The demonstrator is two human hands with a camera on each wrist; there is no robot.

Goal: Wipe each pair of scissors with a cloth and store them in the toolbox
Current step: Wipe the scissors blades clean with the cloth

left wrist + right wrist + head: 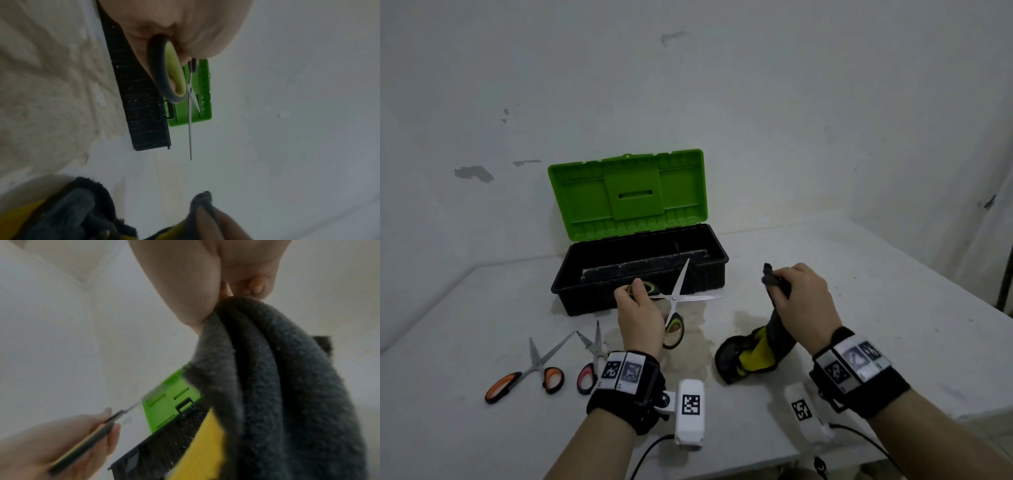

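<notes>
Scissors with green-and-black handles [673, 308] are held up off the bench [859, 274] in the left hand [640, 317], just in front of the toolbox [640, 274], with the blades spread wide into a cross. One blade points toward the open box and the other toward the right. Opening them this way probably exposes the inner faces of both blades, so the cloth can reach them. The left fingers [111, 433] are curled round one handle loop, and the other loop hangs below the palm.

Over to the right, the right hand [804, 301] has its fingers closed tightly round the upper end of the dark grey and yellow cloth [756, 353]. The cloth's lower part trails down onto the bench near the front edge. Gripping it high seems meant to lift it clear so it can be brought across to the blades. Cloth and scissors are still apart, so the wipe of this pair looks not yet begun.

At the back of the bench against the wall, the toolbox stands with its green lid [626, 195] upright. Nothing can be made out lying in its black tray, so nothing appears stored yet. Two more pairs wait near the front left corner: the orange-handled scissors [530, 373] with blades parted, and the pink-handled scissors [590, 363] just beside the left wrist.
</notes>
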